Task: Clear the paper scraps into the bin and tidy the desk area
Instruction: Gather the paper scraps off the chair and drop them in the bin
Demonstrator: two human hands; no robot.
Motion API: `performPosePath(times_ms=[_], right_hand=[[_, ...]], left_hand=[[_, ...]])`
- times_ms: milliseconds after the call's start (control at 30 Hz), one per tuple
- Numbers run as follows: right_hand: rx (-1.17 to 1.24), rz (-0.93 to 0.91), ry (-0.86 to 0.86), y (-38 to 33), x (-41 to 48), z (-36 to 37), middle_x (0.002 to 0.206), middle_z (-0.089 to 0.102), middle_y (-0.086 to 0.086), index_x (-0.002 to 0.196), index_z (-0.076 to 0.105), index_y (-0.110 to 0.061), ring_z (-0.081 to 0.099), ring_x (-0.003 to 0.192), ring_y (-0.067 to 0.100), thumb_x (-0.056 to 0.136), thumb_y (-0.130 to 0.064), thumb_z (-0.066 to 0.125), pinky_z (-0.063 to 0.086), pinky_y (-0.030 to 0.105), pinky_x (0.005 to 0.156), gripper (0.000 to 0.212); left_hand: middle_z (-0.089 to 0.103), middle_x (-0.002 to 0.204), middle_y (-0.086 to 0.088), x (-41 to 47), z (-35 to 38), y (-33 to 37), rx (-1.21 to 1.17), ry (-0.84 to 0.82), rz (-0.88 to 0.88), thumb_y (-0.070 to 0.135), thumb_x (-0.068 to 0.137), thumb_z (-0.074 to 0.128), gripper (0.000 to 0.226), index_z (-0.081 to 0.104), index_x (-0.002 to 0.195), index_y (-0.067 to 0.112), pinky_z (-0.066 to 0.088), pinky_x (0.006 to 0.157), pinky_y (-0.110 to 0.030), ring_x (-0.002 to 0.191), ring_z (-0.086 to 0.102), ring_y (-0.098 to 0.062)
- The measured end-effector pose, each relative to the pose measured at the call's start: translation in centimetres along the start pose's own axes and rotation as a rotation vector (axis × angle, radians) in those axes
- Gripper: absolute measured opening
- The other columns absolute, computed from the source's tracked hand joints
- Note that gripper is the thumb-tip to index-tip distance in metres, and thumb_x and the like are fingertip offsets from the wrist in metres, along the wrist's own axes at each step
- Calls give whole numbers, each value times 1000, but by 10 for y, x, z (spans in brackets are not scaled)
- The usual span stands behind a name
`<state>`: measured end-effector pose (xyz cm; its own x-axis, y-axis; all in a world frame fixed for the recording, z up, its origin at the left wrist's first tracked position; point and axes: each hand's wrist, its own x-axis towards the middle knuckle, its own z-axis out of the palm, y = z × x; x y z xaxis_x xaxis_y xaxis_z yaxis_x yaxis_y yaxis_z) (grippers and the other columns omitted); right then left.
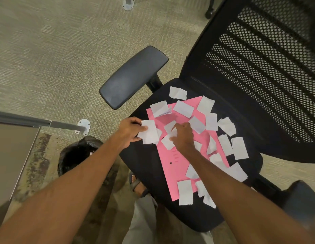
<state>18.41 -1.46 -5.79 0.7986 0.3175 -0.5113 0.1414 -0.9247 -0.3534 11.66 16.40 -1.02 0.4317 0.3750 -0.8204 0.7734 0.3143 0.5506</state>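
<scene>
Several white paper scraps (183, 108) lie scattered over a pink sheet (168, 162) on the black seat of an office chair (149, 166). My left hand (130, 129) is at the sheet's left edge, shut on a small stack of white scraps (149, 132). Over the pink sheet, my right hand (183, 136) pinches a white scrap (168, 140) with its fingertips. A bin lined with a black bag (77, 154) stands on the floor, left of the chair and below my left forearm.
The chair's left armrest (134, 76) juts out over the carpet, and its mesh backrest (269, 73) fills the upper right. A desk corner (12, 152) and its metal leg (65, 125) sit at the left. My sandalled foot (137, 186) is under the seat's front edge.
</scene>
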Motion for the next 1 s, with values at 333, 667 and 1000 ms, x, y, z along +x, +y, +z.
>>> performPosePath(times_ms=[333,667,1000], right_hand=[[-38,-25,19,3,-4,2,125,56,10,123,49,-12,51,115,26,86,-24,69,43,37,98,44],[46,-124,46,11,-9,-9,125,56,8,113,60,-9,50,114,23,87,-24,67,44,37,100,30],[-236,-526,168,-20,22,-44,150,39,4,112,68,-20,33,137,29,81,-18,72,34,49,105,31]], left_hand=[[61,85,-8,3,1,-12,69,33,13,-6,75,74,26,60,94,5,52,62,-33,86,63,-26],[70,85,-11,-12,7,-9,246,17,242,0,78,74,16,70,92,6,53,57,-27,79,67,-22],[63,78,-3,0,26,18,408,168,425,3,74,75,19,63,87,11,42,43,-16,65,59,-14]])
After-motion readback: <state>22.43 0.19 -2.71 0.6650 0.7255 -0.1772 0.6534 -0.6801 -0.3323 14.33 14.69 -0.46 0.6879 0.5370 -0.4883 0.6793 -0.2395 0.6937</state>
